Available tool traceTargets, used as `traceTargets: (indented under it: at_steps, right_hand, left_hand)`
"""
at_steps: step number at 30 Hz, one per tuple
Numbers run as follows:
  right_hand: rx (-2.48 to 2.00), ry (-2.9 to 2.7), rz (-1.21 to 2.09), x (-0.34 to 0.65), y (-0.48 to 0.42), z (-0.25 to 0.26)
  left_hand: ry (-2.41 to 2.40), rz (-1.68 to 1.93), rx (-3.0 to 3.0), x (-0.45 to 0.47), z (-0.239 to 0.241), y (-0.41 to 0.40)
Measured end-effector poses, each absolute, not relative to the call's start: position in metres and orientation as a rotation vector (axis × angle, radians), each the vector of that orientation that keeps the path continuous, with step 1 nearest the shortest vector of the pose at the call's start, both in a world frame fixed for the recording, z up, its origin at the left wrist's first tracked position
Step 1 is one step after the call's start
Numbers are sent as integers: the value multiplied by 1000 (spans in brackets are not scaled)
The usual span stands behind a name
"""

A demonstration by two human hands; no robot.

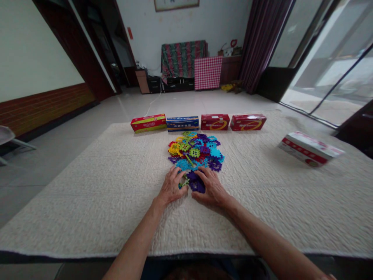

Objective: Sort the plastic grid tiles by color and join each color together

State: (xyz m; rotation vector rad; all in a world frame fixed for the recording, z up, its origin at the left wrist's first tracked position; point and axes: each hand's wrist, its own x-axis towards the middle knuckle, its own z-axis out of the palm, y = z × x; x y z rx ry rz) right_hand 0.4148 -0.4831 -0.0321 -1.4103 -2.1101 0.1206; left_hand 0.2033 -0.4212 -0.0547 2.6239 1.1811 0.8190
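A heap of colourful interlocking plastic building pieces (201,149) with toothed edges lies mid-table, in blue, purple, green, yellow and red. At its near edge my left hand (171,186) curls its thumb and fingers around a green toothed building piece (184,181). Opposite it, my right hand (211,188) has thumb and fingers around a purple building piece (197,183). Both pieces are partly hidden by my fingers. The two hands face each other with a small gap between the thumbs.
A cream quilted cloth (101,194) covers the table. Behind the heap stand a red-yellow box (148,123), a blue box (182,123) and two red boxes (215,122). A white-and-red box (310,149) sits at the right. A stool (7,136) is on the floor at left.
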Motion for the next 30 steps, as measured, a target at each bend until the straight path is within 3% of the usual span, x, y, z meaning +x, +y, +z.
traceTargets:
  at_steps: [13,25,30]
  right_hand:
    - [-1384,-2120,175,418,-482,-34]
    - [-1368,-2148,224,417,-482,-26]
    - [-1387,-2157,234,414,-481,-27]
  left_hand:
    - [1166,1024,2671,203,-54,-426]
    - [1163,727,2659,198,-57,-421]
    - [1102,777,2665,201,-56,-426]
